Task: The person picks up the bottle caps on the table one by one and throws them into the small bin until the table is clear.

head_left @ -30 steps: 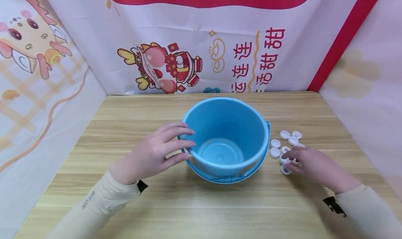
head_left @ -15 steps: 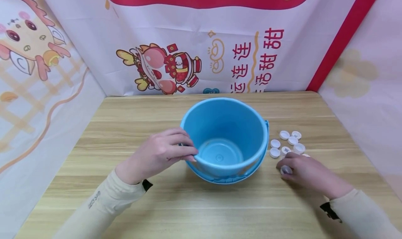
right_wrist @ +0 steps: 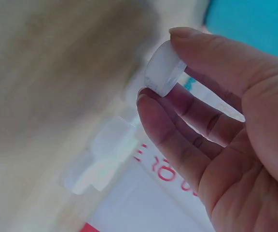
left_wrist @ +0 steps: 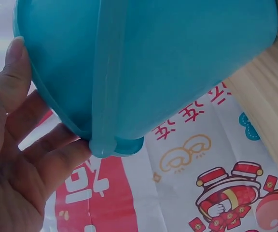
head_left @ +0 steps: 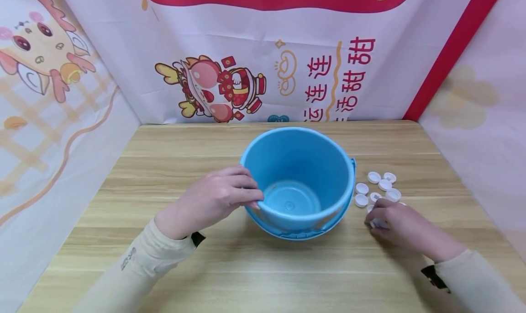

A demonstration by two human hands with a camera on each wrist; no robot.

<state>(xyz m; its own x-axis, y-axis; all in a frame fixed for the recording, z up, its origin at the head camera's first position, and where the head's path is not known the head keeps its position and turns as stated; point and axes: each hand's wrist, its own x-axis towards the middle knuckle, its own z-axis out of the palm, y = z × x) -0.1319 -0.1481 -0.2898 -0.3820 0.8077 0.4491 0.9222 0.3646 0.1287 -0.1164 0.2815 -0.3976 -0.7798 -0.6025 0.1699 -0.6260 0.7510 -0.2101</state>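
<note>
A blue bucket [head_left: 296, 167] stands upright in the middle of the table, and nothing lies on the part of its floor that shows. My left hand [head_left: 213, 196] grips its left rim, with the thumb on the near side and the fingers curled over the edge, as the left wrist view shows too. To the right of the bucket my right hand [head_left: 398, 226] pinches a white bottle cap [right_wrist: 164, 70] between thumb and fingertips. Several more white caps [head_left: 393, 194] lie in a loose group just beyond that hand.
The bucket's handle [head_left: 304, 235] hangs down along its front. A wooden table [head_left: 287, 276] carries everything. Printed white cloth [head_left: 246, 34] hangs behind the table, with more cloth at both sides.
My left hand has closed from loose fingers near the rim to a grip on it. My right hand has gone from reaching over the caps to pinching the nearest one.
</note>
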